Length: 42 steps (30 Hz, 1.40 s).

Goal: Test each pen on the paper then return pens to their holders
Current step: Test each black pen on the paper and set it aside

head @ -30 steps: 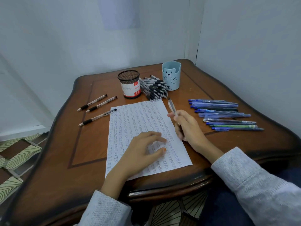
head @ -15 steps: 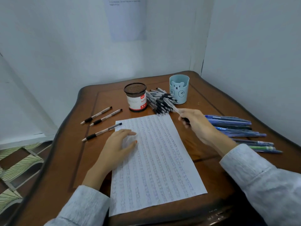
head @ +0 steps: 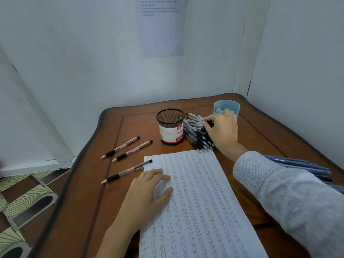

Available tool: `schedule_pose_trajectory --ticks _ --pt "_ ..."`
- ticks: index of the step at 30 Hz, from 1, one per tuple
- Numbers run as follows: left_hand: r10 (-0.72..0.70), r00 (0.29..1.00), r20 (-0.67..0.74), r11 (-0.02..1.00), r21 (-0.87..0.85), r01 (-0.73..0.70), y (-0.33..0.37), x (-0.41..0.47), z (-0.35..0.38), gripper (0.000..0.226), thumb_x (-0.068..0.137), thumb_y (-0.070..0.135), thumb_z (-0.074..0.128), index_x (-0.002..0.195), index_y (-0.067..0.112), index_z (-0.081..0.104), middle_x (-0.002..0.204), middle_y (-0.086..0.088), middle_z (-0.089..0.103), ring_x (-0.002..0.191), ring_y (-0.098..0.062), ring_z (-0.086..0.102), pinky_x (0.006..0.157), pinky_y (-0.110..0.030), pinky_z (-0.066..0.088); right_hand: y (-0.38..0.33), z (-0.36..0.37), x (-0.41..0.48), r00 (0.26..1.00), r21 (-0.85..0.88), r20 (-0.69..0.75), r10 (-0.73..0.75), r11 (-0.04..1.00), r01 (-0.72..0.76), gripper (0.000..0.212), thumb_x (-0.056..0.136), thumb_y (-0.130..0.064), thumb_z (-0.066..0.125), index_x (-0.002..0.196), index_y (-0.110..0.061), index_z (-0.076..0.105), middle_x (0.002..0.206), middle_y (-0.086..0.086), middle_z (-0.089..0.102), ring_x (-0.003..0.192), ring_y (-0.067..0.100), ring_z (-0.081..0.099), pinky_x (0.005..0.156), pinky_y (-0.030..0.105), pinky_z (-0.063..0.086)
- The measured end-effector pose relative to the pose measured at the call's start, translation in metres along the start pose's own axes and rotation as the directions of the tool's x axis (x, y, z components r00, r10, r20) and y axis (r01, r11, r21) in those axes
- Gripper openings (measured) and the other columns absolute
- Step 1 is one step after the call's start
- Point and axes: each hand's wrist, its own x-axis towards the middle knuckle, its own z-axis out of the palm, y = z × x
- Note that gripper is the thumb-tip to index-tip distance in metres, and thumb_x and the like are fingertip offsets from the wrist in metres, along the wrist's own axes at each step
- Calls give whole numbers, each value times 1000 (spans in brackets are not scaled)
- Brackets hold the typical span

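A lined paper covered in test marks lies on the wooden table. My left hand rests on the paper's upper left part with relaxed fingers. My right hand reaches onto a pile of black-grip pens, and its thumb and fingers pinch one pen at the top of the pile. A black mesh holder stands left of the pile. Partly hidden behind my right hand is a light blue cup holder.
Three black-grip pens lie loose on the table left of the paper. A row of blue pens lies at the right, partly under my right sleeve. Walls close in behind and to the right. The table edge drops to a tiled floor on the left.
My right hand carried its pen from beside the paper up to the black pen pile. My left hand slid to the paper's upper left. The camera tilted upward.
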Motion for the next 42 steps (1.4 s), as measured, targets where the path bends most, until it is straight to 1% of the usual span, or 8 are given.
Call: schedule_pose_trajectory --ticks 10,13,17,19,22,24,33,42 --pt "4 1000 5 1000 6 -4 -2 2 1 35 93 54 46 127 46 49 142 29 33 128 13 23 98 -17 15 -4 39 23 984 -250 172 -37 965 81 33 95 -40 52 109 -17 71 109 6 68 111 25 45 90 39 31" --pt "9 1000 14 1000 20 -9 -3 2 1 35 93 56 45 127 48 47 142 29 32 124 16 21 96 -16 15 -4 40 18 986 -265 146 -77 957 114 34 96 -39 51 114 -15 68 114 8 66 114 27 45 93 40 31" --pt "7 1000 22 1000 19 -7 -4 2 0 37 92 56 45 128 48 48 143 28 33 128 13 22 98 -16 16 -9 40 -5 940 -16 -97 -327 945 328 12 87 -17 66 92 -8 72 87 9 67 88 27 53 78 38 37" --pt "7 1000 20 1000 22 -8 -4 2 0 37 92 56 46 129 47 48 143 28 33 130 12 23 99 -15 16 -18 39 -18 891 199 -28 -453 871 449 4 84 -14 70 85 -11 72 77 0 63 78 17 51 73 33 40" --pt "8 1000 14 999 32 -8 -4 2 1 39 92 57 46 130 46 49 144 28 33 131 11 23 98 -15 15 -36 41 -30 825 573 319 -467 788 224 6 84 -14 71 89 -16 74 76 -9 65 68 2 53 67 16 44" --pt "7 1000 9 999 32 -8 -4 2 1 40 92 57 46 131 45 50 145 27 34 131 11 24 98 -14 15 -47 46 -35 766 658 449 -460 751 65 10 84 -15 72 93 -17 75 78 -8 69 64 -1 53 61 14 45" --pt "24 1000 -2 998 50 -24 -6 3 2 42 93 55 45 134 43 48 148 24 34 134 8 25 103 -15 19 -75 69 -34 647 654 531 -548 750 98 19 83 -25 74 101 -22 76 83 -9 55 65 -8 47 61 11 38" --pt "16 1000 7 998 60 -16 -7 3 2 42 93 56 45 133 42 49 148 23 34 134 6 26 99 -14 16 -50 47 -37 756 634 516 -402 773 -21 9 82 -16 74 91 -16 75 80 -5 70 68 7 57 59 14 47"
